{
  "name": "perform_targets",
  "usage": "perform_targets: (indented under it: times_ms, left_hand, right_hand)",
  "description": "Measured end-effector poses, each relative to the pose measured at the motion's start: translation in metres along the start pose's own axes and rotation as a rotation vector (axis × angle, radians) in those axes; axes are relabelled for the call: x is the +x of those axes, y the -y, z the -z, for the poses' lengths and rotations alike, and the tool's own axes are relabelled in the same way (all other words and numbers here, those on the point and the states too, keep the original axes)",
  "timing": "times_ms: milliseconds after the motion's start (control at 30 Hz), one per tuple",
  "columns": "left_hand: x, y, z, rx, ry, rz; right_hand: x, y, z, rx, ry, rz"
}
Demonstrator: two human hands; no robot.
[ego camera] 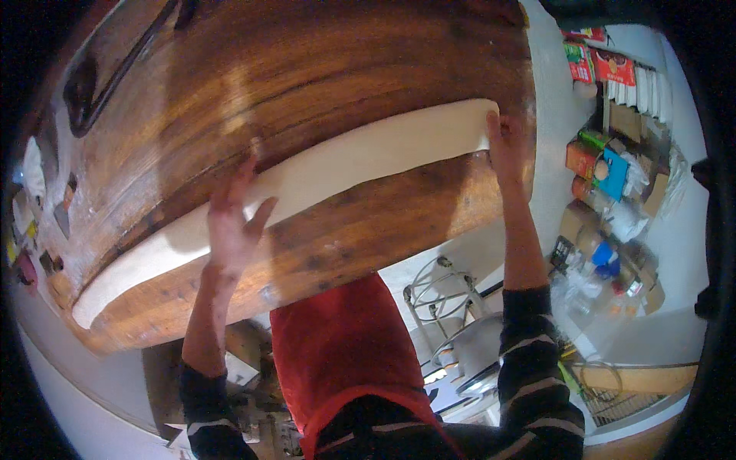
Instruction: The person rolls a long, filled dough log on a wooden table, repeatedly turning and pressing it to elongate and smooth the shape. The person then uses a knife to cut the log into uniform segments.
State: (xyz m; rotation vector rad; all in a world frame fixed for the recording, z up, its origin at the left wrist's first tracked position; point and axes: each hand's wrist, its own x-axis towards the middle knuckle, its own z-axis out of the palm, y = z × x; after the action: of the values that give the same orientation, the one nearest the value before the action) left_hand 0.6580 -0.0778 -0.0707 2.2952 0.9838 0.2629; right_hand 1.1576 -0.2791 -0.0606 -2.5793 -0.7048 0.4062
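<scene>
A long, flat strip of pale dough [368, 155] curves across a brown wooden worktable [356, 52], from the lower left to the right. My right hand [507, 144] pinches its right end near the table's edge. Toward the strip's left half, my left hand [233, 221], slightly blurred, lies across the dough with thumb and fingers apart. Whether its palm presses on the surface cannot be made out. The strip's left end rests on the table by the near left corner.
Flour-like white dust and a scraper-like blade [62, 218] are at the table's left. A dark strap-like item [86, 109] lies at the far left. Boxes and plastic bags [624, 221] crowd the floor on the right. Metal-framed stools [443, 299] stand below the near edge.
</scene>
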Motion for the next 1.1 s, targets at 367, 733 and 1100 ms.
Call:
perform_targets:
  times_ms: [367,733,1100]
  left_hand:
    - [0.129,-0.062,0.036,-0.018,0.992,0.245]
    - [0.102,-0.131,-0.039,0.181,0.316,-0.117]
    - [0.122,-0.187,-0.12,0.282,0.031,-0.145]
  right_hand:
    - [0.024,0.032,0.017,0.121,0.13,0.029]
    - [0.081,-0.038,0.009,0.067,-0.168,-0.045]
    - [0.055,-0.032,0.011,-0.001,-0.234,0.134]
